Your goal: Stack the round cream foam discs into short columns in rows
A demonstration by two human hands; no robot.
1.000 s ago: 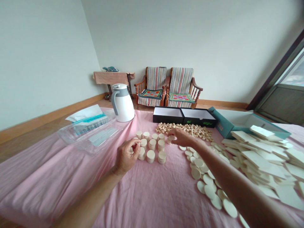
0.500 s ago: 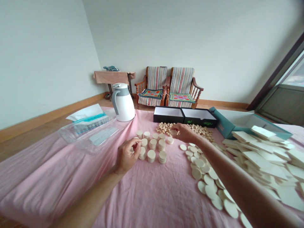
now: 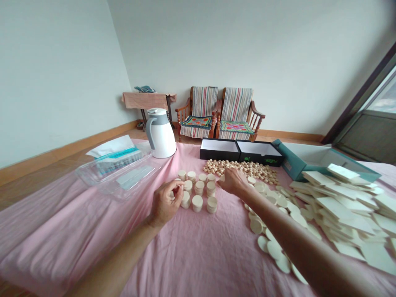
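Note:
My left hand (image 3: 164, 202) is curled, its fingertips pinched on a small stack of pale round discs at the left end of the grouped disc stacks (image 3: 198, 190) on the pink cloth (image 3: 192, 251). My right hand (image 3: 232, 180) reaches across with its fingers bent down over the right end of those stacks. What those fingers grip is hidden. Loose flat discs (image 3: 272, 231) lie scattered under and beside my right forearm. A heap of small wooden beads (image 3: 247, 168) lies just beyond my right hand.
A white jug (image 3: 160, 133) and a clear plastic tray (image 3: 117, 171) stand at the left. Two black boxes (image 3: 239, 150) and a teal box (image 3: 312, 159) sit at the back. Pale square tiles (image 3: 349, 198) pile up on the right. Two striped armchairs (image 3: 219, 113) stand by the wall.
My right hand drew back from the bead heap toward the right end of the disc stacks and lowered. My left hand stayed pinched on its stack.

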